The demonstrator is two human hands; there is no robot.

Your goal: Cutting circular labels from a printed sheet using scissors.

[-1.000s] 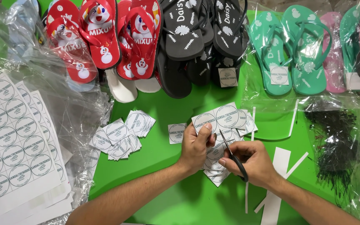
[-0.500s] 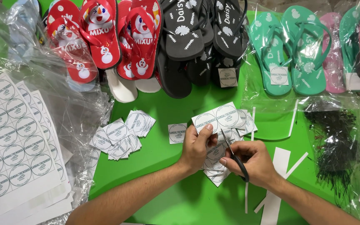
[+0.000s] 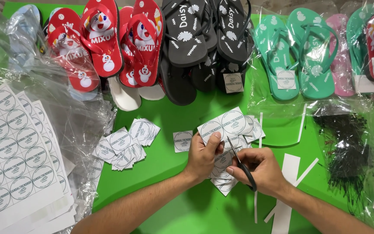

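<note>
My left hand pinches a white paper strip of round printed labels over the green table. My right hand grips black-handled scissors, whose blades reach up into the strip between two labels. Under both hands lies a small heap of cut square labels. A single cut label rests just left of my left hand.
Piles of cut labels lie at centre left. Uncut label sheets and crumpled clear plastic fill the left. Red, black, green and pink flip-flops line the back. Black plastic fasteners and white paper offcuts lie right.
The scissors have advanced a little further up into the strip; both hands stay in nearly the same place.
</note>
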